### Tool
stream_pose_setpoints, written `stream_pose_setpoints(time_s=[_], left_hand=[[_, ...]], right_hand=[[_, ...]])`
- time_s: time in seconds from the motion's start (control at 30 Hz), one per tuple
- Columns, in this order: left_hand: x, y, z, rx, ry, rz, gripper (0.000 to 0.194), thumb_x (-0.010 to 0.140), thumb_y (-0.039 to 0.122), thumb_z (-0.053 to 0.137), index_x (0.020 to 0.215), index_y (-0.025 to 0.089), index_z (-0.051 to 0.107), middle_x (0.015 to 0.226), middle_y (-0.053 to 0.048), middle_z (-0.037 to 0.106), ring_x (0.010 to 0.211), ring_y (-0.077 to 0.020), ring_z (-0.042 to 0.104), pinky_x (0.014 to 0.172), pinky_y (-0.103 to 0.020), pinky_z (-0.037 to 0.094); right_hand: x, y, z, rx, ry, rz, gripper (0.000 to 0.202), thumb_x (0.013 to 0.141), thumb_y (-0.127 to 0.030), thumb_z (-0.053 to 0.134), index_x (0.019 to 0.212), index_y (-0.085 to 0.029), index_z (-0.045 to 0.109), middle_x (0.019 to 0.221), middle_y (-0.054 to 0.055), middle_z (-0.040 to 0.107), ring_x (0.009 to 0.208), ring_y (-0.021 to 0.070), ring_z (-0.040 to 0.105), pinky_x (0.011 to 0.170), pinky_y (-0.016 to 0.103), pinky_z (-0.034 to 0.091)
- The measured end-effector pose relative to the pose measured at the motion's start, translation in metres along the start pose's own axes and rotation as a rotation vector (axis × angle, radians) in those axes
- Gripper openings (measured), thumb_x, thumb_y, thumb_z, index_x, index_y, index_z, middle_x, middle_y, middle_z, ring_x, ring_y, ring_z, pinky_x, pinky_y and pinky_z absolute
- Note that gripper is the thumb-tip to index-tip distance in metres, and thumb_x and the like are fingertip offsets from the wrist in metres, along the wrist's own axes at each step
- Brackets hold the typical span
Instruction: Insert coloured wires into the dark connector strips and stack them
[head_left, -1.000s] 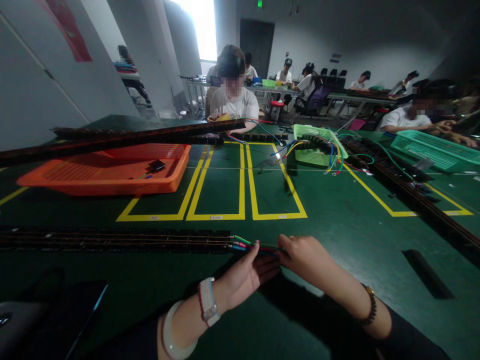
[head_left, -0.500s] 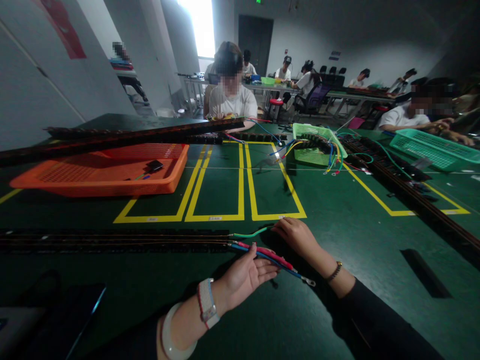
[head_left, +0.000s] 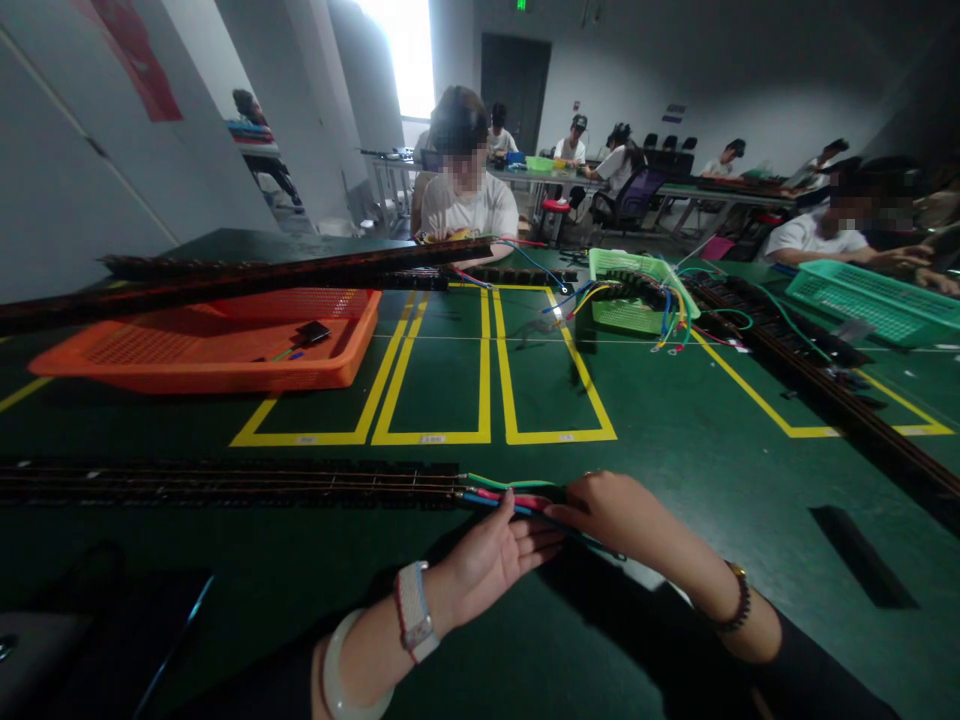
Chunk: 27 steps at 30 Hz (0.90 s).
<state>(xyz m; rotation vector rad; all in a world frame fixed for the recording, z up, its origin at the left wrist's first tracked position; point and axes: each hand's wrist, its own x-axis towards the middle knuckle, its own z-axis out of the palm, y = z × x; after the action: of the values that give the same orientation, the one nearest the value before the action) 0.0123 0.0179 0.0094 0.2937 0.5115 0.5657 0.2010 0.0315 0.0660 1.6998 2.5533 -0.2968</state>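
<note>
Head view: two hands are meeting at the wires [head_left: 529,502] beside a long dark strip [head_left: 225,483].
The strip is lying along the counter [head_left: 675,400] at left, and a green wire [head_left: 502,484], a red wire [head_left: 526,501] and a blue wire [head_left: 486,501] are running from its right end toward the hands. The left hand [head_left: 484,560] is lying palm-up with its fingers loosely spread, the thumb crossing the red and blue wires. The right hand [head_left: 611,512] is grasping at the wires with bent fingers; exactly which ones cannot be told. An orange basket [head_left: 360,340] is standing beyond the strip, a light green basket [head_left: 637,321] is holding cables farther right, and a person [head_left: 472,210] is sitting opposite.
</note>
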Motion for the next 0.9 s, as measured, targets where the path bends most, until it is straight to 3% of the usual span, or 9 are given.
stream_pose_setpoints(time_s=[0.13, 0.33, 0.47, 0.63, 0.73, 0.9], left_hand=[[-0.001, 0.001, 0.002, 0.012, 0.006, 0.007, 0.057, 0.091, 0.052, 0.035, 0.109, 0.005, 0.06, 0.111, -0.019, 0.064, 0.107, -0.022, 0.06, 0.106, -0.039, 0.031], [-0.002, -0.001, 0.003, 0.057, 0.06, 0.058, 0.05, 0.09, 0.052, 0.04, 0.099, 0.009, 0.062, 0.098, -0.016, 0.068, 0.094, -0.0227, 0.064, 0.1, -0.043, 0.037], [-0.002, 0.001, 0.005, 0.065, 0.079, 0.058, 0.046, 0.091, 0.048, 0.039, 0.089, 0.009, 0.063, 0.092, -0.015, 0.069, 0.091, -0.0216, 0.065, 0.095, -0.041, 0.041], [-0.005, 0.004, 0.008, 0.041, 0.1, 0.064, 0.045, 0.091, 0.048, 0.041, 0.091, 0.009, 0.062, 0.093, -0.015, 0.068, 0.09, -0.0204, 0.064, 0.093, -0.039, 0.042], [-0.004, 0.004, 0.007, 0.055, 0.068, 0.064, 0.047, 0.09, 0.05, 0.041, 0.093, 0.008, 0.063, 0.094, -0.015, 0.068, 0.091, -0.021, 0.064, 0.095, -0.04, 0.041], [0.001, 0.0, 0.0, 0.016, 0.05, 0.045, 0.042, 0.091, 0.045, 0.044, 0.097, 0.009, 0.063, 0.097, -0.014, 0.068, 0.092, -0.0212, 0.064, 0.098, -0.041, 0.039]], right_hand=[[-0.002, 0.002, 0.005, 0.004, -0.074, -0.057, 0.036, 0.092, -0.039, 0.05, 0.069, -0.018, 0.068, 0.059, 0.002, 0.062, 0.047, 0.0104, 0.051, 0.045, 0.025, 0.021], [0.006, 0.005, 0.004, -0.121, 0.093, 0.05, 0.039, 0.093, -0.043, 0.047, 0.069, -0.018, 0.066, 0.064, 0.004, 0.065, 0.053, 0.0131, 0.058, 0.048, 0.026, 0.023], [0.014, 0.006, 0.012, -0.174, 0.187, 0.118, 0.041, 0.093, -0.047, 0.044, 0.074, -0.017, 0.065, 0.07, 0.006, 0.067, 0.06, 0.015, 0.061, 0.05, 0.025, 0.025], [0.02, 0.012, 0.024, -0.126, 0.133, 0.08, 0.044, 0.095, -0.048, 0.04, 0.074, -0.018, 0.065, 0.067, 0.004, 0.066, 0.059, 0.0139, 0.06, 0.05, 0.025, 0.027], [0.017, 0.012, 0.018, -0.101, 0.128, 0.043, 0.041, 0.093, -0.048, 0.044, 0.074, -0.018, 0.064, 0.067, 0.003, 0.064, 0.059, 0.0141, 0.059, 0.05, 0.025, 0.029], [0.0, -0.004, -0.009, -0.023, 0.2, 0.014, 0.028, 0.086, -0.046, 0.057, 0.084, -0.018, 0.062, 0.075, 0.004, 0.064, 0.068, 0.0171, 0.061, 0.056, 0.026, 0.036]])
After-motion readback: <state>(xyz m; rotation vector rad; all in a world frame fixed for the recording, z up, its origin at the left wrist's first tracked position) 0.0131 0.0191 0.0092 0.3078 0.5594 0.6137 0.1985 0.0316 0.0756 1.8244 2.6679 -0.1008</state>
